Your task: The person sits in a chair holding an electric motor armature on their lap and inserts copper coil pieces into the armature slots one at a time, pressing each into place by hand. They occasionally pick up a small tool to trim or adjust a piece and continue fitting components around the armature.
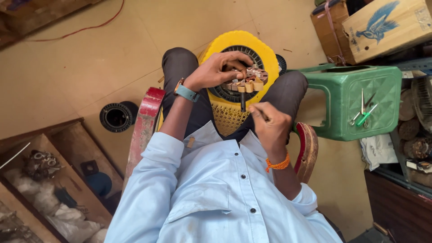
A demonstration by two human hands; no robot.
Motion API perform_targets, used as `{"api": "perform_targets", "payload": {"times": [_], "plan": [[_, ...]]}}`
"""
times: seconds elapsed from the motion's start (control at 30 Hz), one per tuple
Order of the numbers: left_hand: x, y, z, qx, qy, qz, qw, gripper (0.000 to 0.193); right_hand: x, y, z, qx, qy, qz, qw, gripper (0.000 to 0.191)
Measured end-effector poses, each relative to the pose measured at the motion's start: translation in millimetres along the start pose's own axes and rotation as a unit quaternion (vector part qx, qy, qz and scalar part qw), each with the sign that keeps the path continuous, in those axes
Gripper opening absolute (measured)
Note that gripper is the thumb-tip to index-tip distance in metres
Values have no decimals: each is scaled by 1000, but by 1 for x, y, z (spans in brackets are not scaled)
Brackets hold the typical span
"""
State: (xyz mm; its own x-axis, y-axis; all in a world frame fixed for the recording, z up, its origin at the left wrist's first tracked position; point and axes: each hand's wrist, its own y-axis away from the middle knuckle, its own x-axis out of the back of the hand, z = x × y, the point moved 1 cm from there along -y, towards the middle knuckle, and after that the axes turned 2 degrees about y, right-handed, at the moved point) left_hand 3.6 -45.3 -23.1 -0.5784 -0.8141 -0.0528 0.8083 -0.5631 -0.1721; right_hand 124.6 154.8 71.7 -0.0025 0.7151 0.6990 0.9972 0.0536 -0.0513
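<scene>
1. Stator core (238, 72): round, dark, with copper coils and tan insulation pieces; rests on the yellow stool (265, 51), between the knees.
2. Left hand (218, 68): fingers closed on the stator's upper winding.
3. Right hand (270, 123): just below the stator, pinching a thin tool; tip hidden.
4. Green stool (351, 96): right of the yellow stool, bearing scissors (357, 112).

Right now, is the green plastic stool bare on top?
No: the green plastic stool carries silver scissors and a green-handled tool on its seat.
</scene>
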Motion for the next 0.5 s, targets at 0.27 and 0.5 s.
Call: {"api": "perform_targets", "payload": {"times": [0.27,0.5], "plan": [[-6,9,28,-11,-79,45,996,47,-58,32,88,-112,-219,-93,965,6],[-62,28,56,-38,-384,174,906,60,-30,26,131,-284,-394,-38,873,6]]}}
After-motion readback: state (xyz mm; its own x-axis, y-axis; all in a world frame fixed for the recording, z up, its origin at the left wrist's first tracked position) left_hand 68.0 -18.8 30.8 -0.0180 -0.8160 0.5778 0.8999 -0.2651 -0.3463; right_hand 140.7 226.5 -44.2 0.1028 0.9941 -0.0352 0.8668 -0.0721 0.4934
